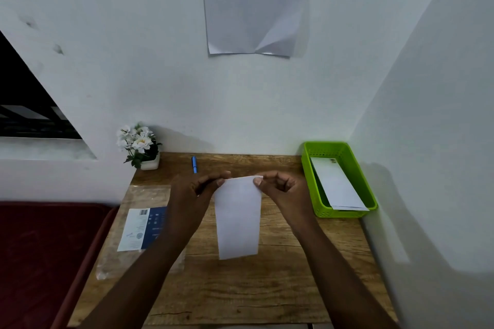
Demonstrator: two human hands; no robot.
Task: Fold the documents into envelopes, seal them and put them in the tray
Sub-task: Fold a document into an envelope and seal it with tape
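Observation:
A white folded paper [238, 218] hangs lengthwise above the middle of the wooden table [267, 288]. My left hand [196, 189] pinches its top left corner and my right hand [278, 188] pinches its top right corner. I cannot tell whether it is a folded document or an envelope. A green plastic tray [312, 181] stands at the table's back right, and a white envelope [338, 184] leans inside it.
A clear plastic packet with a blue and white label [141, 230] lies at the table's left. A blue pen [194, 164] lies near the back edge, beside a small pot of white flowers [139, 145]. A printed sheet [256, 5] hangs on the wall. A dark red surface [45, 254] adjoins on the left.

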